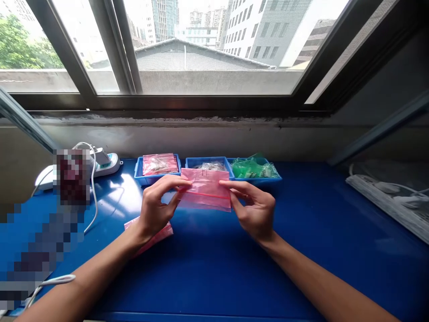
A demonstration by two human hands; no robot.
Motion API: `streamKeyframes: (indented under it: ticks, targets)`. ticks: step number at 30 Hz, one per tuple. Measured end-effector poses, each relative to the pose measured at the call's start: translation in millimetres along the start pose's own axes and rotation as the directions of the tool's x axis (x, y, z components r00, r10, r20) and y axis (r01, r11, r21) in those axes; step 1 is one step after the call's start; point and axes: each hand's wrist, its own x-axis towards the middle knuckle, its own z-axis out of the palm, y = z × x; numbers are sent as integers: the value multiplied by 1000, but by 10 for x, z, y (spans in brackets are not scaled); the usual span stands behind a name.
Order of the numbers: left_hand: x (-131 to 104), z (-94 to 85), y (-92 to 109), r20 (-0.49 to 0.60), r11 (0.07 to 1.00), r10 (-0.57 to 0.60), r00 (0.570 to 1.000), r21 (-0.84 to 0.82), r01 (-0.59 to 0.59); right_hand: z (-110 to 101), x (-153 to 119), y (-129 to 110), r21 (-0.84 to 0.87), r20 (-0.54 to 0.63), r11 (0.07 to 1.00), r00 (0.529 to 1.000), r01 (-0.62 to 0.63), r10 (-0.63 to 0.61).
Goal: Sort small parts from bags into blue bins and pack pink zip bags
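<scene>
A pink zip-lock bag [206,190] with a red seal line is stretched between my two hands above the blue table. My left hand [159,203] pinches its left side, and my right hand [254,205] pinches its right side. The bag looks flat, with the seal strip along its lower part. Partly hidden under my left wrist, more pink bag material [157,237] lies on the table. Just behind the held bag stands a blue tray [192,162] of small metallic pieces too fine to name.
Left of that tray, another blue tray [140,179] holds filled pink bags [160,164]. To its right, a third tray [258,180] has green bags [253,167]. A white power strip [109,164] with cables lies at left. Another strip [389,201] is at right. A window spans the back.
</scene>
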Motion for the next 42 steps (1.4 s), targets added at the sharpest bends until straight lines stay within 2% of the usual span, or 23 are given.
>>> streamKeyframes:
  ticks: [2,5,10,13,15,17,19,22,26,32,35,36,38,42]
  targets:
    - [-4,2,-6,-12,998,66,998,7,-66,-7,-20,-2,-27,-36,997,997,70,-71]
    - [-15,3,-14,-18,996,75,997,38,-74,-9,-32,16,-41,-34,996,996,84,-85]
    - [-16,-11,-2,5,998,-11,1000,66,10,9,-30,47,-9,-14,999,999,32,-32]
    - [9,-11,35,47,990,-141,989,-14,142,27,-19,41,75,21,996,999,-45,44]
    - [31,-5,48,107,946,-299,948,-95,309,35,-7,29,115,67,986,991,-124,117]
    - [52,1,36,210,864,-445,871,-156,479,39,9,18,103,115,973,974,-205,193]
    - [70,3,-1,311,783,-527,791,-182,594,41,27,18,71,147,960,955,-269,257]
    - [88,-2,-65,386,707,-578,719,-203,677,49,52,39,72,183,939,930,-336,319]
    - [98,-11,-92,402,666,-612,682,-204,718,59,65,74,100,226,911,901,-401,371]
    - [103,-7,-85,398,660,-615,681,-213,721,58,70,82,121,236,898,891,-423,388]
    - [111,-13,-69,372,680,-610,700,-209,703,60,76,73,129,224,898,894,-421,388]
    - [111,-16,-60,355,701,-598,719,-203,684,61,77,69,136,218,896,895,-422,388]
    - [101,-21,-42,290,775,-549,784,-174,608,61,74,62,146,209,897,899,-418,385]
    - [45,-23,-30,108,934,-348,931,-51,355,58,54,59,156,205,925,928,-345,311]
